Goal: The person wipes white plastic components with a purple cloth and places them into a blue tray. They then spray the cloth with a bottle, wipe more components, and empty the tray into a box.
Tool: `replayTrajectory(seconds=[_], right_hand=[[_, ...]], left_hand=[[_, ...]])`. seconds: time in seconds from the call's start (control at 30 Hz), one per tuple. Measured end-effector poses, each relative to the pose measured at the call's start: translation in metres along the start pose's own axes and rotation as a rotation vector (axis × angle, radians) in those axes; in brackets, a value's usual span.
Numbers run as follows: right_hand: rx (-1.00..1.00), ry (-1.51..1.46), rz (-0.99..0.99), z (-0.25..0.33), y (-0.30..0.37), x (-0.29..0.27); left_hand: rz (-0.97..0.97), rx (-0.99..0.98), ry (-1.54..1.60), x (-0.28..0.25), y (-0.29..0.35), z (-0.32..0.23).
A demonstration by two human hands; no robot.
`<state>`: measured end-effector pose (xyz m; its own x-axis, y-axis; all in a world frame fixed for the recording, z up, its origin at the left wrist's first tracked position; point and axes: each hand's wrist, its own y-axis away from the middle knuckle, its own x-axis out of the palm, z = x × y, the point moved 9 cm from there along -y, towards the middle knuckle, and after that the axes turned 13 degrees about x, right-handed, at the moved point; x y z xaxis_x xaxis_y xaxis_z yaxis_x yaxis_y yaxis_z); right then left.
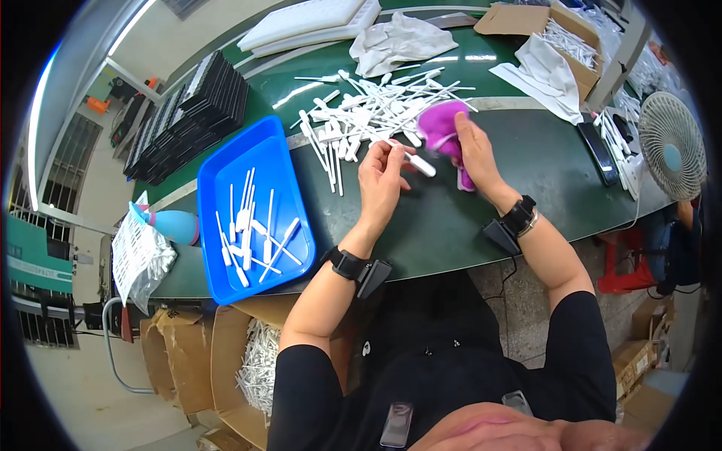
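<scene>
Above the dark green table [444, 225], my left hand [381, 180] pinches a thin white stick with a thick rounded end [423, 165]; the thick end points right, toward my other hand. My right hand [476, 154] grips a bunched purple cloth [438, 124], part of which hangs below the fingers. Cloth and stick look slightly apart. Just beyond both hands lies a loose pile of similar white sticks [368, 109]. To the left, a blue tray [302, 218] holds several more of them, lying at various angles.
Stacked black trays [188, 113] stand at the far left, above a blue spray bottle [174, 225] and a plastic bag [143, 259]. White cloths [398, 41], a cardboard box of sticks [511, 19], a phone [598, 154] and a fan [671, 143] occupy the back and right.
</scene>
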<state>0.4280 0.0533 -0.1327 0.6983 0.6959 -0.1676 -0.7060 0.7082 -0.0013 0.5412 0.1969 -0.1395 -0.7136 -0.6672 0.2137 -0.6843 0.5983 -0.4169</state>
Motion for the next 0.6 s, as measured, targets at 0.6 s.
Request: replayTrajectory(seconds=[0.6], right_hand=[[0.281,-1.2,0.395,-0.034,-0.039,-0.03]], left_hand=[[0.459,0.027,-1.482,-0.082,0.039,-0.127]])
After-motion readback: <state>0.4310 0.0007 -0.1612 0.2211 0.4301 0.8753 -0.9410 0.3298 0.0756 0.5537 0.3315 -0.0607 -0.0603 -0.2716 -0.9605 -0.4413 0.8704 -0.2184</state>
